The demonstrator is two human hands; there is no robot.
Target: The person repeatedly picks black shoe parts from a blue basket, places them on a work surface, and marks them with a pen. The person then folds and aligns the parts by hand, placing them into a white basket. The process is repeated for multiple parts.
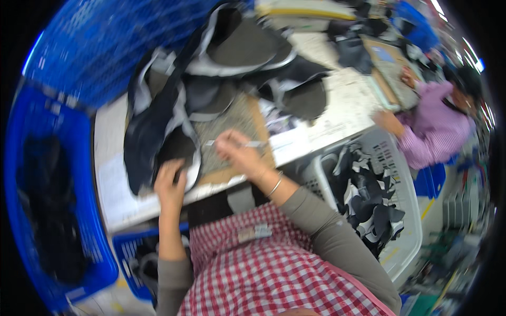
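Note:
My left hand [169, 184] is at the near edge of a black fabric piece [145, 139] with a white edge and dark grey lining, its thumb and fingers closed on that edge. In my right hand [235, 151] is a slim silver tool [256, 143], gripped in a closed fist. Its thin end sticks out on the left, but blur hides its exact kind. Below the right hand lies a grey, rough-surfaced board [213, 163] with a brown border. More dark pieces with grey linings [240, 45] are heaped beyond both hands.
Blue crates stand at the far left [58, 68] and left [100, 231]; another blue crate [124, 245] sits below the table. A white basket [414, 210] of black and white scraps is at right. Beside it a person in a pink striped shirt [435, 124] works at the white table [345, 105].

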